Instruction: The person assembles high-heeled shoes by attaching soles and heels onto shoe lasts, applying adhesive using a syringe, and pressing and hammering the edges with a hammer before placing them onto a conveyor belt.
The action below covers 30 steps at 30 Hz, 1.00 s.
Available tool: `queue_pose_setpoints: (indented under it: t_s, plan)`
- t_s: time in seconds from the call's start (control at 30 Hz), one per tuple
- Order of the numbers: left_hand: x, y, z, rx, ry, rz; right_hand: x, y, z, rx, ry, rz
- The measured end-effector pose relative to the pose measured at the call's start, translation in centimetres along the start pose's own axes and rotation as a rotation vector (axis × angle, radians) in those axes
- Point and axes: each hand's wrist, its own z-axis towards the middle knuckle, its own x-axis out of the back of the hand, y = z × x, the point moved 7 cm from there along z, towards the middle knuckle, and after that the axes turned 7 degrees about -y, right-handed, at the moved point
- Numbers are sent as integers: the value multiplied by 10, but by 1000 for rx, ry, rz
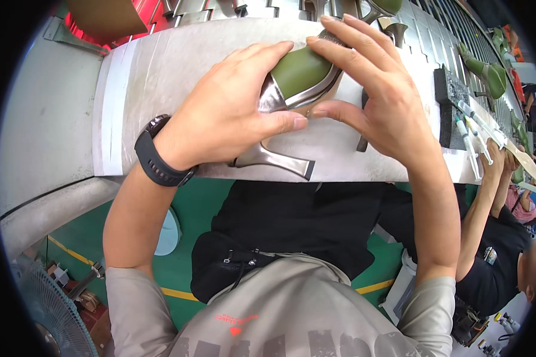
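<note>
A green high-heeled shoe (302,72) with silver trim lies on its side over the pale worktop, between my two hands. My left hand (235,107) grips its silver heel end, thumb toward the shoe's opening. The slim metallic heel (278,162) points toward my body, near the worktop's front edge. Around the toe end curves my right hand (369,77), fingers over the far side and thumb near the opening. Part of the toe is hidden under those fingers.
Beyond the worktop (167,65), more green shoes (488,70) stand on a slatted metal conveyor (423,35). A dark block (452,101) and several syringes (471,140) lie at the right, by a co-worker's hands (499,163). A fan (53,315) stands lower left.
</note>
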Motion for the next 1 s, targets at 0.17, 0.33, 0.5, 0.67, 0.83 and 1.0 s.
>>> queue_pose_setpoints:
  t_s: [0.17,0.33,0.5,0.67,0.83,1.0]
  plan:
    - [-4,-2,6,70,13,-78,8,-1,12,-22,-34,14]
    - [-6,0,10,63,3,-129,10,10,6,-137,82,-10]
    - [-10,13,1,42,-48,-37,-2,52,-92,-568,278,129]
    - [-13,23,24,97,-78,-102,-1,35,-83,-374,89,-133]
    - [-24,23,36,143,-146,-18,5,42,-83,-495,101,204]
    - [-24,25,39,148,-138,-39,19,24,-93,-367,421,890]
